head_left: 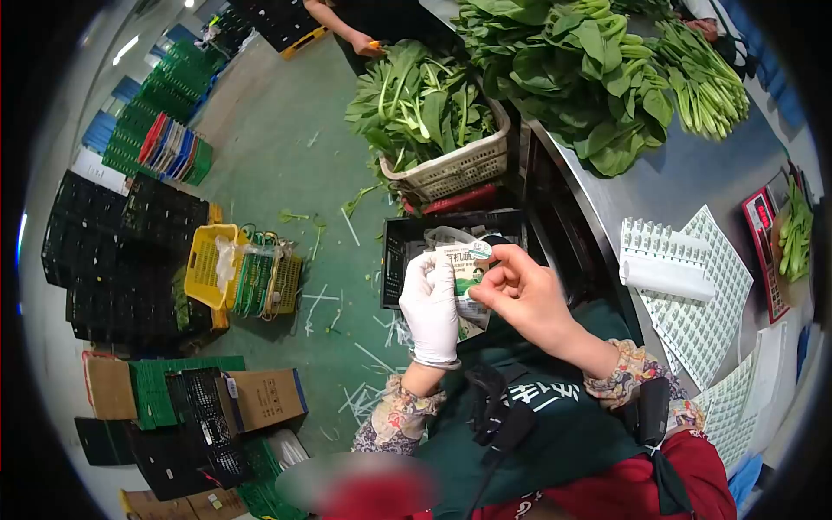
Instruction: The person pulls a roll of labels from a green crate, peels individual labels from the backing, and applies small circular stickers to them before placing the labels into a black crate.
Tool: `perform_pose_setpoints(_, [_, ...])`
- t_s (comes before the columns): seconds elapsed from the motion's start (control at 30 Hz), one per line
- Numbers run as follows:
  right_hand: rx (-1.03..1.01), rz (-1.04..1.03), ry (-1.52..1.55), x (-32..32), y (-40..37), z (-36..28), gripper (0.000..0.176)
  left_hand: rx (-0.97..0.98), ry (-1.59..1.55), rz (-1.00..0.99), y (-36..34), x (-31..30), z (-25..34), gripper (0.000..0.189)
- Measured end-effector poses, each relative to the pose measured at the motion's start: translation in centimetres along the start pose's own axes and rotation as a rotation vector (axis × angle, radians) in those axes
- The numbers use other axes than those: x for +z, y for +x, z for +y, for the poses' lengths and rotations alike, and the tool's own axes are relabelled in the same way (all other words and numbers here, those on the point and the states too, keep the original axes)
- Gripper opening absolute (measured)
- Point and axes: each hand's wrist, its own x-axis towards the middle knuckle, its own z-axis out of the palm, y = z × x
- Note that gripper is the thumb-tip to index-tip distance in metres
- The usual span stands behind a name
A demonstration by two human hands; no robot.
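Observation:
In front of my body, my left hand [431, 303], in a white glove, is closed on a printed white and green label card [459, 268]. My bare right hand [526, 290] is at the card's right side with fingers bent. Its index fingertip meets a small pale sticker [480, 250] at the card's top corner, and the thumb lies lower, against the card's edge. Below the hands stands a black crate [397, 251] with clear plastic in it. On the metal table to the right are a roll of stickers [667, 279] and printed sticker sheets [706, 321].
Leafy greens [589, 78] are heaped on the table [693, 178], near a red scale [763, 247]. A pale crate [459, 169] full of greens stands ahead, with another person's hand [366, 45] behind it. Yellow baskets [208, 269] and black crates [130, 277] stand left. Scraps litter the green floor.

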Motion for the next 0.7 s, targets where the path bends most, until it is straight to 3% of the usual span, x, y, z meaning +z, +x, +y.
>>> perform_pose_setpoints(0.1, [-0.154, 0.090, -0.243, 0.5, -0.4, 0.3, 0.039, 0.036, -0.052, 0.002, -0.7, 1.1, 1.0, 0.015])
perform_pose_setpoints(0.13, [-0.238, 0.098, -0.377, 0.4, -0.5, 0.9, 0.052, 0.006, 0.069, -0.001, -1.1, 1.0, 1.6, 0.014])
perform_pose_setpoints(0.27, [-0.201, 0.132, -0.632, -0.4, -0.8, 1.9, 0.073, 0.072, -0.025, -0.034, -1.5, 0.9, 1.5, 0.018])
perform_pose_setpoints(0.37, [-0.193, 0.102, -0.187, -1.1, 0.3, 1.0, 0.075, -0.038, -0.038, -0.116, -0.2, 0.7, 2.4, 0.019])
perform_pose_setpoints(0.4, [-0.263, 0.149, -0.260, -1.5, 0.7, 0.7, 0.075, -0.068, -0.119, -0.165, 0.1, 0.6, 2.9, 0.022])
perform_pose_setpoints(0.43, [-0.170, 0.196, -0.088, -1.7, 1.0, 0.0, 0.071, -0.077, -0.199, -0.182, -0.1, 0.9, 3.4, 0.025])
perform_pose_setpoints(0.5, [-0.117, 0.237, 0.069, -3.1, 2.0, -0.1, 0.064, -0.017, -0.065, -0.333, -0.2, 0.7, 2.7, 0.028])
perform_pose_setpoints(0.53, [-0.073, 0.226, 0.124, -3.6, 2.3, -0.3, 0.061, -0.129, 0.002, -0.479, -0.2, 0.2, 2.3, 0.028])
perform_pose_setpoints(0.57, [-0.025, 0.212, 0.179, -4.0, 2.4, -0.5, 0.057, -0.391, 0.063, -0.551, -0.2, -0.8, 0.2, 0.026])
perform_pose_setpoints(0.7, [-0.025, 0.263, 0.220, -4.9, 2.1, 1.5, 0.051, -0.382, 0.003, -0.505, -1.0, -0.7, -1.4, 0.025])
